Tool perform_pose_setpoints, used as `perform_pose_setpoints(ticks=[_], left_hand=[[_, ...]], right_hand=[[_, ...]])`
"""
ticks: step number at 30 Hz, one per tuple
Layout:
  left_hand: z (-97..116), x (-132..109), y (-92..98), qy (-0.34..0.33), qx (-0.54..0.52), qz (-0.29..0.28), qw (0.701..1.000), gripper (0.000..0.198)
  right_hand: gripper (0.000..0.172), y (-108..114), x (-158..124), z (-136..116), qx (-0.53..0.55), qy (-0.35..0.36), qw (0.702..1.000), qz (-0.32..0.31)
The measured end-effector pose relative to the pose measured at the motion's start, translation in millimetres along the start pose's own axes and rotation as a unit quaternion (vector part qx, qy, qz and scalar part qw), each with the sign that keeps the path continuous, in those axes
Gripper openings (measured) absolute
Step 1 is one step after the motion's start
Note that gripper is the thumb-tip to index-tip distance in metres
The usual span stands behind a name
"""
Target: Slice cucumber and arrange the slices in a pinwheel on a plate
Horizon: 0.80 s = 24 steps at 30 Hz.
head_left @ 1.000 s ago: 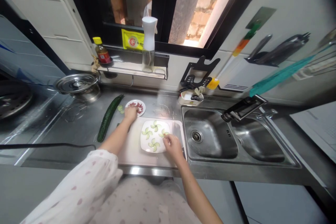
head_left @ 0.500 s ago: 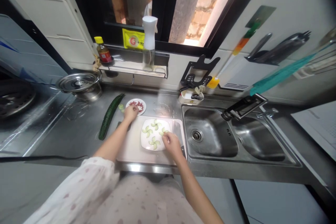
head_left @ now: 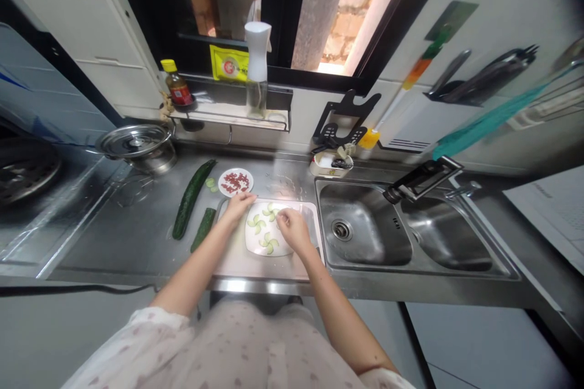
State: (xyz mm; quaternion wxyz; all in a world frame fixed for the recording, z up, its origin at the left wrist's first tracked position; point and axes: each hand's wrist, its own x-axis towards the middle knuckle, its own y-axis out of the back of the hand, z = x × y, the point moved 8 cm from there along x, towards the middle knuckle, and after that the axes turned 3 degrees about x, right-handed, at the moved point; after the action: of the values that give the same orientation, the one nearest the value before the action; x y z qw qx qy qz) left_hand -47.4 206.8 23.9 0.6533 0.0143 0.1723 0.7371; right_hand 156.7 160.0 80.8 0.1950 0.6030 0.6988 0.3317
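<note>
My left hand (head_left: 241, 205) is at the upper left edge of a white square plate (head_left: 258, 248), its fingertips pinched together; anything between them is too small to make out. Over the plate's right side is my right hand (head_left: 294, 230), also pinched, its fingertips hiding part of the plate. Thin pale-green cucumber slices (head_left: 269, 244) lie on the plate in pinwheel shapes. Beneath it is a light cutting board (head_left: 235, 266). Just beyond my left hand sits a small round white plate (head_left: 222, 189) of chopped red pieces (head_left: 236, 182).
To the left lie a whole cucumber (head_left: 194, 197), a cut cucumber piece (head_left: 204, 228) and a few loose slices (head_left: 211, 185). A lidded steel pot (head_left: 141, 146) stands farther left. The double sink (head_left: 365, 234) is on the right. A spray bottle (head_left: 258, 70) stands on the shelf.
My left hand has moved from the small round plate rightward to the square plate's edge, uncovering the cut cucumber piece. My right hand has shifted slightly up over the plate.
</note>
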Motion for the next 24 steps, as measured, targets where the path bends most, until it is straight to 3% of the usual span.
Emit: perform_pose_setpoints(ticks=[4, 11, 24], left_hand=[[13.8, -20.9, -6.8, -0.004, -0.023, -0.027, 0.999, 0.028], [39.0, -43.4, -12.5, -0.074, -0.043, -0.041, 0.995, 0.027], [45.2, -56.6, -17.2, -0.100, -0.015, -0.053, 0.994, 0.023]], right_hand=[[0.015, 3.5, 12.5, -14.5, 0.010, 0.022, 1.000, 0.008], [0.011, 5.2, 16.8, -37.8, 0.037, 0.087, 0.995, 0.012], [0.011, 4.0, 11.2, -44.4, 0.029, 0.111, 0.993, -0.006]])
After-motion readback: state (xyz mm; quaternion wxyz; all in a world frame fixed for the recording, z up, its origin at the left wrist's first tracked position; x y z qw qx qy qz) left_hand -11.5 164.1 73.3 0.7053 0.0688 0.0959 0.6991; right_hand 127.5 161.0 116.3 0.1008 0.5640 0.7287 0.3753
